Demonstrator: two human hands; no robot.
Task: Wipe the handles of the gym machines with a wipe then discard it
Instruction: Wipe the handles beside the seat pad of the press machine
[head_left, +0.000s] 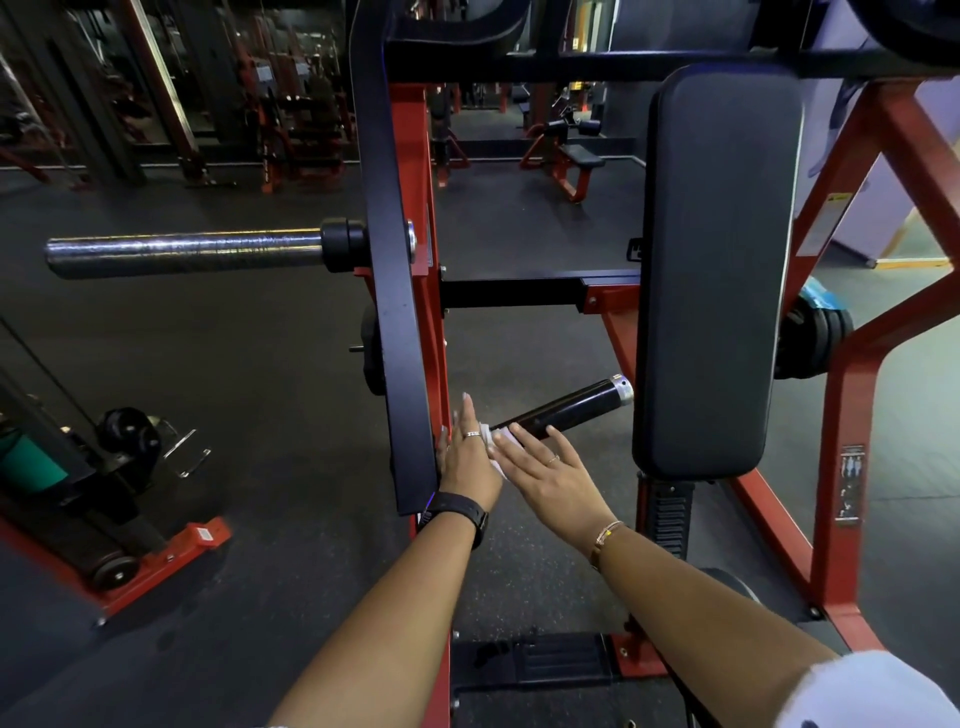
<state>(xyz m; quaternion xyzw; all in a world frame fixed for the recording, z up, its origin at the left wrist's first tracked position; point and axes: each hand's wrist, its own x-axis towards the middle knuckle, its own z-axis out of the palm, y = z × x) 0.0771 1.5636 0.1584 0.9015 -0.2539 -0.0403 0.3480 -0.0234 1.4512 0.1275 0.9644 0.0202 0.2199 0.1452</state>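
Note:
A black handle (563, 409) with a silver end cap sticks out to the right from the machine's black lever arm (395, 322). A white wipe (493, 447) lies over the handle's near end, mostly hidden between my hands. My left hand (465, 457), fingers straight, rests against the lever arm just beside the wipe. My right hand (545, 473) lies flat with straight fingers, its fingertips pressing the wipe onto the handle.
A tall black chest pad (719, 270) stands right of the handle on the red frame (852, 415). A chrome weight sleeve (182, 252) juts left at chest height. Weight plates (815, 338) hang behind the pad. Another red machine base (156, 561) sits at lower left on dark rubber floor.

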